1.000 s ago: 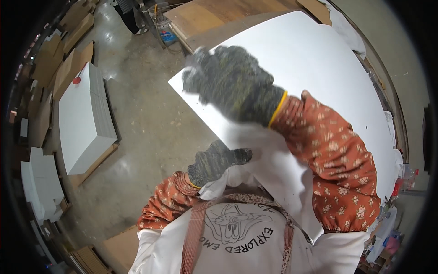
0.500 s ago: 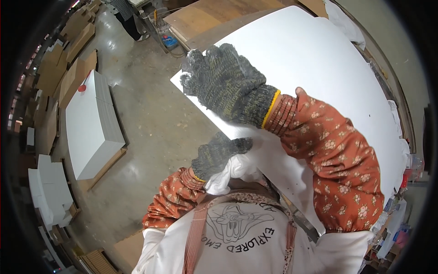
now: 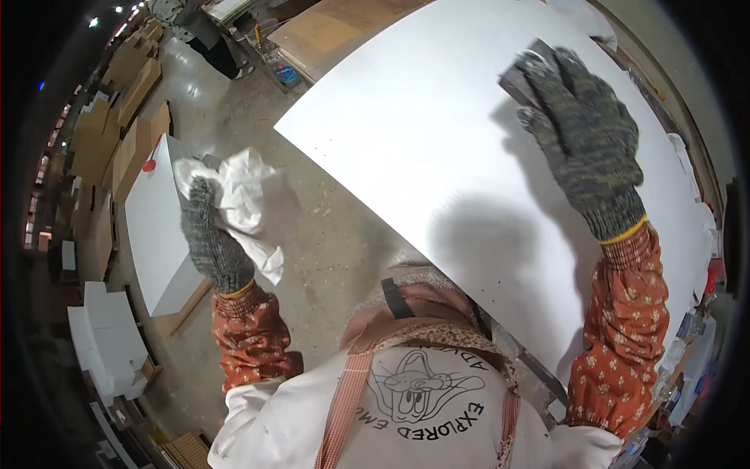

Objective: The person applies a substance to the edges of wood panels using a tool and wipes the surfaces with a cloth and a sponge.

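Left hand (image 3: 212, 242): gloved, closed on a crumpled white cloth (image 3: 238, 195), held out over the concrete floor (image 3: 328, 211), well apart from the panel.
Cloth risk: bunched loosely above the fingers, tail dangling below the wrist; could have slipped free to the floor, picking up grit.
White panel (image 3: 437, 156): large, flat, near left corner jutting over the floor.
Right hand (image 3: 582, 141): gloved, pressed flat, fingers closed over a small dark block (image 3: 519, 78) near the panel's far edge.
Panel risk: weight from one far-stretched arm; might have shifted or tipped, block skidding off.
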`<state>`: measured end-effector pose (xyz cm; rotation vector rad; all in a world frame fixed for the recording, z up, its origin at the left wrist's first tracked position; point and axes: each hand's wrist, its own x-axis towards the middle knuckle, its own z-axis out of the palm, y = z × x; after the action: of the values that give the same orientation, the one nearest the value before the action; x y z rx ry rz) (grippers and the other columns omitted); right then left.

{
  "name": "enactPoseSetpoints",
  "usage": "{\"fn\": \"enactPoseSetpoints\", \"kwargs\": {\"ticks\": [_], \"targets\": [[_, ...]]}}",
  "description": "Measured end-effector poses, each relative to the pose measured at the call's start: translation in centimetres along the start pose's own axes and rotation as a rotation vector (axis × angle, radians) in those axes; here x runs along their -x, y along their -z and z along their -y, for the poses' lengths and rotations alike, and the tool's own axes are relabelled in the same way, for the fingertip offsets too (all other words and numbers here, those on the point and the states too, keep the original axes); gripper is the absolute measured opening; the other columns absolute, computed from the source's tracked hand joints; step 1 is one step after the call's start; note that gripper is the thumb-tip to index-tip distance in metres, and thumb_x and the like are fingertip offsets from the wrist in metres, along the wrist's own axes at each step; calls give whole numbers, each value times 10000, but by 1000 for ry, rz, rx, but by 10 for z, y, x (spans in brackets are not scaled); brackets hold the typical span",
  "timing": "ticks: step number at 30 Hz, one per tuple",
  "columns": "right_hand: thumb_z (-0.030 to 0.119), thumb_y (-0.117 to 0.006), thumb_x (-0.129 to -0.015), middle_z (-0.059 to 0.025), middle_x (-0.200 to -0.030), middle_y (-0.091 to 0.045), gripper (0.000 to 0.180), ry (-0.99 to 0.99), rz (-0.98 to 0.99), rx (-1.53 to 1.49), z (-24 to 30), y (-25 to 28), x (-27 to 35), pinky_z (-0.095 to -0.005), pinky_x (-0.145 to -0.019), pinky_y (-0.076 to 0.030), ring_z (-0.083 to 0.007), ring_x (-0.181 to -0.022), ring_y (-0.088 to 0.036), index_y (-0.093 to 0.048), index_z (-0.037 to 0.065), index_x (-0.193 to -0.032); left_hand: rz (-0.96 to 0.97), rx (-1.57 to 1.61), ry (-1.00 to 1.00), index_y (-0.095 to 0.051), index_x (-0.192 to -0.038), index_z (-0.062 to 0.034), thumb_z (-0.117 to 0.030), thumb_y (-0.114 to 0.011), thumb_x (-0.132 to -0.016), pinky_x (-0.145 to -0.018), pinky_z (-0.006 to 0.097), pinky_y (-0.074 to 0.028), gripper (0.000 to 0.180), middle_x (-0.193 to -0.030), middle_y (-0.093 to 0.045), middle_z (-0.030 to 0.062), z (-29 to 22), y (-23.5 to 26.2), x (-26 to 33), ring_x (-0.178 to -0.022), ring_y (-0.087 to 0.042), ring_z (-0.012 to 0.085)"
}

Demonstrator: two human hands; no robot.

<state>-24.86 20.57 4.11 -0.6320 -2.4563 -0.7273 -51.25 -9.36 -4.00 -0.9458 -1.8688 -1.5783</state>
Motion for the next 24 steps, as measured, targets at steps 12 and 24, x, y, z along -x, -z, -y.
{"fn": "enactPoseSetpoints", "kwargs": {"ticks": [12,24], "targets": [[129,-508,-926,-124,-1383,-415,481,-210,149,213,-89,125,216,-361,-1085,-348,-258,-1286,-398,-344,65,-1373,481,-596,-1323,-402,-1357,-156,-277,-559,-861,-947,419,-437,534,-1331,-424,152,-49,-125,3,-1182,-456,314],[104,-428,-959,-191,-1303,-483,381,-1178,252,871,-45,199,540,-288,-991,-389,-284,-1220,-465,-440,93,-1339,619,-502,7,-310,-1416,-229,-536,-431,-909,-804,404,-467,604,-1230,-545,157,93,-149,-70,-1012,-580,330]]}}
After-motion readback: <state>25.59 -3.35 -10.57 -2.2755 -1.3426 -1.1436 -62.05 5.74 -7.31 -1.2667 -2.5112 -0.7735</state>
